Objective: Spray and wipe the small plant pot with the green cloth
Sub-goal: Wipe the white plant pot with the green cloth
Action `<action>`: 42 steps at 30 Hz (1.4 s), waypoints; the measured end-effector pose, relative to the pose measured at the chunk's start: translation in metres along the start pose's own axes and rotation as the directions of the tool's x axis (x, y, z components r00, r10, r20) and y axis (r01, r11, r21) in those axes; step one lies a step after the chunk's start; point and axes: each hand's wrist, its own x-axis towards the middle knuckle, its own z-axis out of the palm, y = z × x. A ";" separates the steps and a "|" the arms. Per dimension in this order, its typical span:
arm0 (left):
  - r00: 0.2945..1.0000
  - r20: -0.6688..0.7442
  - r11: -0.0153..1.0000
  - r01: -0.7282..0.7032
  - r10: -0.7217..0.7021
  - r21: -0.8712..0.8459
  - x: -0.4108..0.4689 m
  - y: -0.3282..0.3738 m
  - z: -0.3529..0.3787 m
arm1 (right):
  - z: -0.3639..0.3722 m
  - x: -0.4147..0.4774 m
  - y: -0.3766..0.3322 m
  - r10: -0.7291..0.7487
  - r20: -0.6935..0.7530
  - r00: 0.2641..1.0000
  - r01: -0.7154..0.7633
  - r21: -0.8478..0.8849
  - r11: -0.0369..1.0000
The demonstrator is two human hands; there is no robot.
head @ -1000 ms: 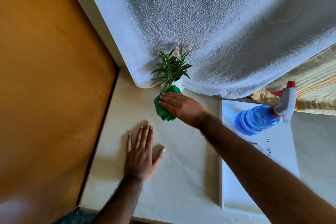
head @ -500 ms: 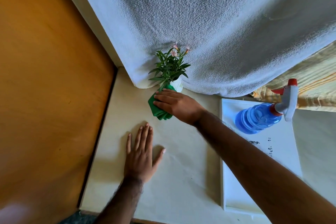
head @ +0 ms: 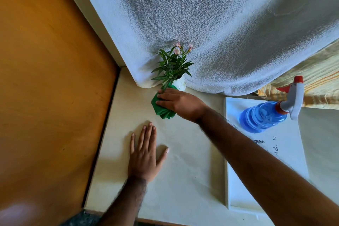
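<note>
A small white plant pot (head: 180, 84) with green leaves and pink flowers stands at the back of the cream table, against a hanging white towel. My right hand (head: 178, 103) presses a bunched green cloth (head: 161, 107) against the pot's near left side; the cloth hides the pot's lower part. My left hand (head: 145, 154) lies flat on the table, fingers spread, nearer to me and holding nothing. A blue spray bottle (head: 266, 115) with a grey and red trigger head lies on its side on a white tray, at the right.
The white tray (head: 238, 198) runs along the table's right side. A white towel (head: 220, 24) hangs behind the pot. An orange wooden panel (head: 45, 79) borders the table on the left. Striped yellow fabric (head: 322, 71) shows at the far right.
My right hand has slid the green cloth a little to the left along the pot's base. My left hand stays flat in place.
</note>
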 end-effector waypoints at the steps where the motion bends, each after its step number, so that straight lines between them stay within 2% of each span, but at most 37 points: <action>1: 1.000 0.005 1.000 0.000 0.000 -0.002 0.000 0.000 0.000 | 0.001 -0.001 0.002 -0.005 0.040 0.999 0.005 0.018 1.000; 4: 1.000 0.012 1.000 0.006 -0.006 -0.002 0.001 0.000 0.000 | 0.011 -0.003 0.004 0.039 0.204 0.978 -0.054 0.071 0.996; 6: 1.000 0.000 1.000 0.004 -0.004 -0.004 0.000 0.001 0.001 | 0.011 -0.001 0.000 0.071 0.251 0.965 -0.095 0.085 0.992; 12: 1.000 0.007 1.000 0.000 0.000 0.022 0.000 0.000 0.000 | -0.001 0.007 -0.005 0.036 0.044 0.998 -0.039 0.057 0.998; 16: 1.000 -0.004 1.000 -0.007 0.007 0.018 0.000 0.000 0.001 | 0.002 -0.005 -0.001 0.037 0.095 0.995 -0.048 0.113 0.992; 20: 0.999 -0.036 1.000 -0.012 0.012 0.013 0.000 0.000 0.000 | 0.013 -0.021 -0.006 0.164 0.158 0.974 -0.190 0.166 0.968; 27: 1.000 -0.013 1.000 -0.015 0.015 0.007 0.001 0.000 0.000 | 0.017 -0.023 -0.010 0.123 -0.055 0.991 -0.119 0.079 0.990; 30: 1.000 -0.014 1.000 -0.010 0.010 -0.001 0.000 0.001 -0.001 | 0.021 -0.028 -0.008 0.130 -0.047 0.990 -0.127 0.067 0.990; 35: 1.000 -0.017 1.000 -0.010 0.010 -0.009 0.000 0.000 0.000 | 0.023 -0.040 -0.007 0.237 -0.006 0.971 -0.235 0.112 0.965; 42: 1.000 -0.008 1.000 -0.011 0.011 -0.002 0.000 -0.001 0.001 | 0.014 -0.022 -0.009 0.063 -0.083 0.995 -0.061 0.027 0.998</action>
